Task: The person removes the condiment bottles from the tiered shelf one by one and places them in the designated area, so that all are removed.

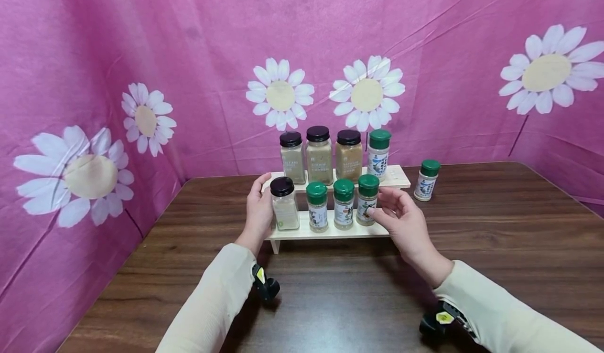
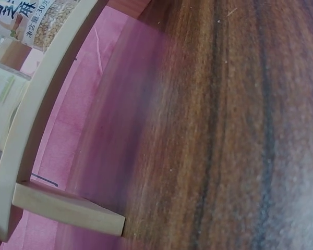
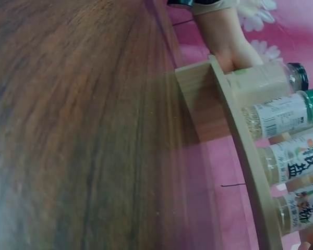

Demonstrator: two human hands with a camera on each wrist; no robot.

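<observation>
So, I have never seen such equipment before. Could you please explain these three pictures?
There is no robot here: a person is working bare-handed. The wide picture comes from a head camera; the others come from wrist cameras. On the brown table stands a two-level wooden rack with eight jars; a ninth jar stands to its right. The left hand is at the rack's left end, its grip partly hidden. The right hand touches the front row's rightmost jar; whether it grips it I cannot tell.
</observation>
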